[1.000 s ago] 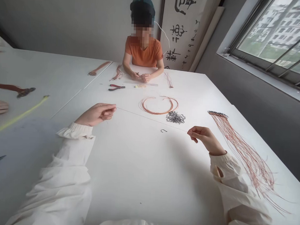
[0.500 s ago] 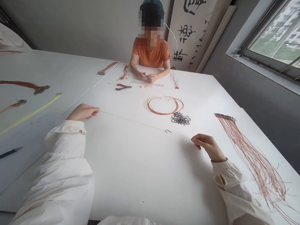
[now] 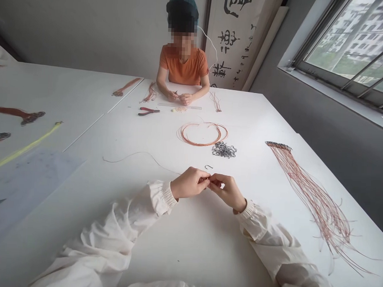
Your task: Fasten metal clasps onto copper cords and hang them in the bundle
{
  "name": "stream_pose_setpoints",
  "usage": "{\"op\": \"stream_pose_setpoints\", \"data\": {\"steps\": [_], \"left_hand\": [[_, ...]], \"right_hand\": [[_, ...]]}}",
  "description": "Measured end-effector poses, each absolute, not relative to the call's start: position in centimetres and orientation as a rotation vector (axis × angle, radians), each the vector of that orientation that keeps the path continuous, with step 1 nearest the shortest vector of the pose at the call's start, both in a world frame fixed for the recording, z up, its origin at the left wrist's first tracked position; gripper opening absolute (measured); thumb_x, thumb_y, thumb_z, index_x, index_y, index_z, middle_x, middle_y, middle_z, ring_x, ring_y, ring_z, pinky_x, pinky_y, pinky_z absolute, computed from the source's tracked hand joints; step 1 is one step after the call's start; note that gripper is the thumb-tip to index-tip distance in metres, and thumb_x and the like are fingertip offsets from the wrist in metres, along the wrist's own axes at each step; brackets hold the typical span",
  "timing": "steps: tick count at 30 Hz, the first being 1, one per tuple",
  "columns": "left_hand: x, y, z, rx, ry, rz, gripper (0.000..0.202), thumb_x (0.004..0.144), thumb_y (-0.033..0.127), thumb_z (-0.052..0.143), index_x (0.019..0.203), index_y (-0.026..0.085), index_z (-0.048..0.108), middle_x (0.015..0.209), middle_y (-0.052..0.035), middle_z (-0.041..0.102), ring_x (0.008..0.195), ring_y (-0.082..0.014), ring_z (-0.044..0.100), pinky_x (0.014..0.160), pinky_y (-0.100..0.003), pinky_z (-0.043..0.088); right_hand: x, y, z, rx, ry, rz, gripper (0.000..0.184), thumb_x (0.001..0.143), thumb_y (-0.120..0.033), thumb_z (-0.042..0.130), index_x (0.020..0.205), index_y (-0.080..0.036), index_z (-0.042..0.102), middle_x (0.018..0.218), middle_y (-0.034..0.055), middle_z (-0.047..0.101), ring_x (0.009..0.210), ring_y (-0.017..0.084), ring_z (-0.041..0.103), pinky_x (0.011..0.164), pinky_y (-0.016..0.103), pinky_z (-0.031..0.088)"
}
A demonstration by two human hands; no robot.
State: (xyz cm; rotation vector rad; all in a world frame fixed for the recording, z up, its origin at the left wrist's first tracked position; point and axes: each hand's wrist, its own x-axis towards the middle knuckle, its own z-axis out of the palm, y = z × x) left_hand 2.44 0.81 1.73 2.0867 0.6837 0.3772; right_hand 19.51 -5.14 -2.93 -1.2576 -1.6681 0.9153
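Note:
My left hand [image 3: 190, 183] and my right hand [image 3: 227, 190] meet fingertip to fingertip over the white table, both closed in a pinch. A thin fishing line [image 3: 141, 152] runs in a loose curve across the tabletop to my left hand. My right fingers pinch at the same spot; the line's end between the fingers is hidden. Just beyond my fingertips lies a single dark fish hook [image 3: 208, 166]. Farther back are a heap of dark fish hooks [image 3: 224, 150] and a coil of orange line [image 3: 196, 143].
A bundle of hooks tied to reddish lines [image 3: 309, 187] lies at the right. Across the table, a person in an orange top [image 3: 183, 68] works with both hands near red-handled pliers [image 3: 148, 111] and a clear ruler [image 3: 180, 106]. At left are a yellow strand [image 3: 28, 146] and more bundles [image 3: 32, 118].
My left hand has moved right and my right hand left until they meet. The line, stretched straight between them before, now lies slack to the left. The view has shifted slightly right.

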Motion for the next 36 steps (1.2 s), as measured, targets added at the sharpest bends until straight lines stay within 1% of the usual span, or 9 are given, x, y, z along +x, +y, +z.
{"op": "stream_pose_setpoints", "data": {"steps": [3,13,17,21,23,28,31,34,36], "left_hand": [[2.0,1.3,0.8,2.111,0.773,0.331,0.023,0.086,0.020,0.052,0.073,0.015,0.070,0.064,-0.0018,0.067,0.060,-0.0136,0.063,0.058,-0.021,0.046],[0.9,2.2,-1.3,2.250,0.822,0.283,0.019,0.083,0.020,0.057,0.074,0.017,0.072,0.068,-0.0008,0.068,0.060,-0.0136,0.058,0.059,-0.024,0.042],[0.9,2.5,-1.7,2.438,0.877,0.409,0.025,0.086,0.021,0.054,0.067,0.019,0.071,0.067,-0.0028,0.064,0.068,-0.0172,0.055,0.068,-0.029,0.043],[0.7,3.3,-2.2,2.414,0.939,0.593,0.019,0.084,0.024,0.058,0.073,0.020,0.073,0.084,-0.0042,0.069,0.086,-0.0219,0.056,0.083,-0.034,0.044],[0.5,3.7,-2.5,2.339,0.959,0.636,0.017,0.084,0.025,0.059,0.076,0.020,0.073,0.088,-0.0042,0.070,0.089,-0.0218,0.058,0.085,-0.034,0.045],[0.3,4.1,-3.0,2.099,0.971,0.646,0.022,0.086,0.030,0.056,0.081,0.017,0.072,0.086,-0.0054,0.070,0.077,-0.0171,0.063,0.074,-0.027,0.050],[0.2,4.3,-3.0,2.025,0.949,0.620,0.025,0.087,0.034,0.055,0.081,0.015,0.071,0.080,-0.0048,0.070,0.071,-0.0159,0.063,0.068,-0.024,0.050],[0.1,4.3,-2.8,1.948,0.895,0.529,0.028,0.087,0.037,0.055,0.081,0.014,0.070,0.074,-0.0044,0.068,0.065,-0.0148,0.060,0.062,-0.023,0.048],[0.1,4.2,-2.6,1.926,0.848,0.449,0.028,0.086,0.038,0.057,0.083,0.013,0.071,0.073,-0.0044,0.067,0.064,-0.0146,0.059,0.060,-0.023,0.047]], "right_hand": [[20.8,-5.2,-3.4,-1.297,-1.602,0.931,0.017,0.087,-0.031,0.060,0.084,-0.017,0.068,0.069,0.0027,0.064,0.058,0.013,0.052,0.056,0.026,0.043],[22.1,-5.2,-5.4,-1.361,-1.541,0.924,0.012,0.085,-0.028,0.061,0.082,-0.017,0.066,0.068,0.0009,0.062,0.057,0.013,0.052,0.053,0.024,0.041],[22.2,-4.4,-5.9,-1.393,-1.472,0.815,0.013,0.085,-0.029,0.060,0.084,-0.017,0.066,0.071,0.0017,0.063,0.060,0.014,0.054,0.055,0.024,0.042],[22.4,-2.2,-6.7,-1.523,-1.473,0.485,0.011,0.083,-0.023,0.060,0.089,-0.018,0.068,0.077,0.0029,0.064,0.062,0.014,0.054,0.063,0.027,0.045],[22.2,-1.1,-7.2,-1.578,-1.553,0.361,0.014,0.082,-0.022,0.061,0.093,-0.019,0.069,0.079,0.0032,0.063,0.063,0.015,0.053,0.064,0.028,0.045],[22.0,-0.2,-7.6,-1.578,-1.661,0.263,0.011,0.085,-0.019,0.058,0.082,-0.020,0.068,0.080,0.0038,0.061,0.065,0.015,0.053,0.064,0.028,0.044],[22.1,-1.2,-6.9,-1.404,-1.661,0.304,0.013,0.089,-0.020,0.053,0.084,-0.019,0.065,0.083,0.0053,0.059,0.068,0.016,0.054,0.067,0.029,0.046],[21.8,-2.7,-5.6,-1.245,-1.697,0.317,0.014,0.093,-0.021,0.049,0.091,-0.020,0.063,0.090,0.0081,0.059,0.083,0.020,0.058,0.076,0.034,0.048],[21.5,-3.5,-4.8,-1.205,-1.740,0.302,0.012,0.094,-0.020,0.049,0.093,-0.021,0.062,0.103,0.0106,0.060,0.095,0.023,0.057,0.085,0.038,0.046]]}}
